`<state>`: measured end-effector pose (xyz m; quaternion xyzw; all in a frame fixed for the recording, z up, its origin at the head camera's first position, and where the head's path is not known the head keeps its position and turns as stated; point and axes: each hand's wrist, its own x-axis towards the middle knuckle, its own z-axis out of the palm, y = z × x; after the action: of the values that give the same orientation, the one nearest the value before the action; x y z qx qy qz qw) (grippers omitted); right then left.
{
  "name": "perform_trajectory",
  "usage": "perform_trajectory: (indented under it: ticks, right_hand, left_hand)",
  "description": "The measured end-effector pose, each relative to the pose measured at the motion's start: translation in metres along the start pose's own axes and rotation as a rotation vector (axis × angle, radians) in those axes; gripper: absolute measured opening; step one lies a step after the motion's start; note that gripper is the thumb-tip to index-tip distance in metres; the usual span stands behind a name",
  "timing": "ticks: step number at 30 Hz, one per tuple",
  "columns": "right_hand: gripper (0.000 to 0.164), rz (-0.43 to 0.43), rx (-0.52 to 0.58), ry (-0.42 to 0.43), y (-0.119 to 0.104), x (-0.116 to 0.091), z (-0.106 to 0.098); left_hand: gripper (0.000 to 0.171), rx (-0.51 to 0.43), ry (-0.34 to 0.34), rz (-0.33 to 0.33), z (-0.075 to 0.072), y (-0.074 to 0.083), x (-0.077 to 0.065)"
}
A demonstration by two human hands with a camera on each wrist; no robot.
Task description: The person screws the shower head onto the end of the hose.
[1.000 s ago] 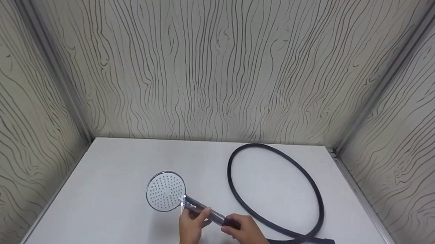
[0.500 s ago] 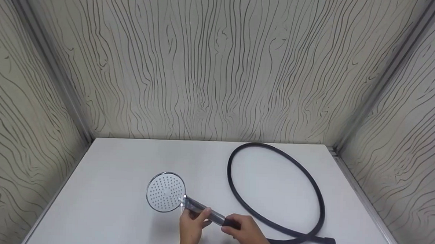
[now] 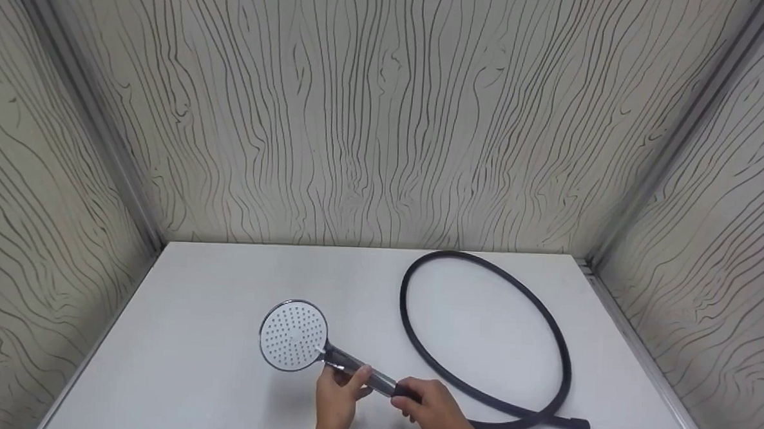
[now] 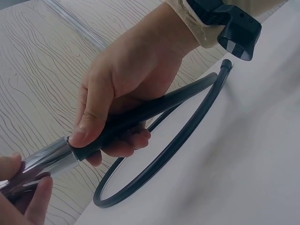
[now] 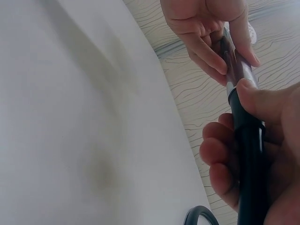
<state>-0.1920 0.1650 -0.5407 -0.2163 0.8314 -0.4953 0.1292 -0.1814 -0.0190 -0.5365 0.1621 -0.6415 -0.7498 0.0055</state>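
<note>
A shower head (image 3: 293, 335) with a round white nozzle face and chrome handle is held above the white table. My left hand (image 3: 337, 396) grips the chrome handle (image 4: 54, 157) between thumb and fingers. My right hand (image 3: 433, 407) pinches the dark end of a black hose (image 4: 117, 129), thumb on top and fingers curled underneath. In both wrist views the hose end meets the bottom of the chrome handle in line with it; the joint itself is covered. From my right hand the hose (image 3: 564, 358) runs into a wide loop on the table.
The white table (image 3: 210, 310) lies under both hands. The hose's other end (image 3: 579, 427), a dark fitting, rests at the front right, where the hose crosses itself. Wood-grain panels (image 3: 373, 111) enclose the back and sides.
The shower head's face has tilted slightly and shifted a little to the right. My right hand's fingers have moved slightly round the hose end; the hose loop lies as before.
</note>
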Motion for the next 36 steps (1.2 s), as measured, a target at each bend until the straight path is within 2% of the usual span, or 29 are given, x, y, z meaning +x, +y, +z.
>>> perform_trajectory:
  ticks: [7,11,19,25,36]
  right_hand:
    - [0.029,0.060,0.060,0.002,-0.0035,0.0015,0.0003]
    - [0.026,0.088,0.040,0.019,-0.0040,0.0018,0.0011]
    - [0.021,0.033,-0.082,0.072,-0.0033,0.0011,0.0031]
    - [0.022,0.032,-0.112,0.063,-0.0031,0.0026,0.0034]
    - [0.022,0.057,-0.128,0.054,-0.0062,0.0028,0.0024]
  left_hand:
    - [0.045,0.003,-0.008,-0.001,-0.0007,-0.0006,0.0004]
    - [0.047,0.004,0.011,-0.010,-0.0009,-0.0022,0.0002]
    - [0.044,0.027,0.049,-0.037,0.0016,-0.0025,0.0020]
    - [0.046,0.016,0.040,-0.051,-0.0002,-0.0066,0.0039]
    - [0.052,0.065,0.100,-0.092,-0.0033,-0.0083,0.0052]
